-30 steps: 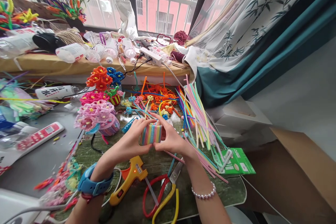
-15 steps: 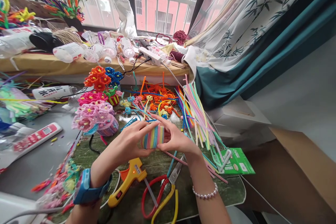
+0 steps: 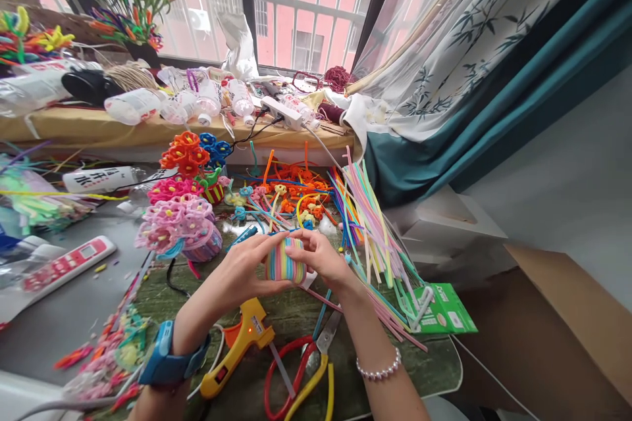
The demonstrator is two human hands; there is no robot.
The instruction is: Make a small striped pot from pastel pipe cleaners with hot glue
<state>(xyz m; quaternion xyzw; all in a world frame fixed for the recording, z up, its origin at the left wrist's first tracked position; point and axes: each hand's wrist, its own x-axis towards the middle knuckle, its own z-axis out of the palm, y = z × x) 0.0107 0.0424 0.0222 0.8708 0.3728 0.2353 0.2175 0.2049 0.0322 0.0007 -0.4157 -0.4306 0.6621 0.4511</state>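
Note:
Between my two hands, above the middle of the table, is a small pot (image 3: pixel 285 266) wrapped in pastel-striped pipe cleaners. My left hand (image 3: pixel 247 264) grips it from the left, thumb below and fingers along the top. From the right, my right hand (image 3: pixel 320 258) holds it, fingers bent over its upper side. Below my hands lie a yellow hot glue gun (image 3: pixel 239 345) with a lit orange light and scissors (image 3: pixel 316 358) with red and yellow handles. Pink pipe-cleaner flowers (image 3: pixel 178 225) in a similar striped pot stand to the left.
Loose pastel pipe cleaners (image 3: pixel 368 217) spread at the right, over a green packet (image 3: pixel 447 308). Small orange flower pieces (image 3: pixel 296 181) pile up behind. Plastic bottles (image 3: pixel 133 105) and a power strip (image 3: pixel 282 112) lie on the sill. An open cardboard box (image 3: pixel 557 302) stands right.
My right hand's fingers have curled in over the pot's top and face, where they were stretched around its side. More of the striped wall shows now. My left hand keeps its hold.

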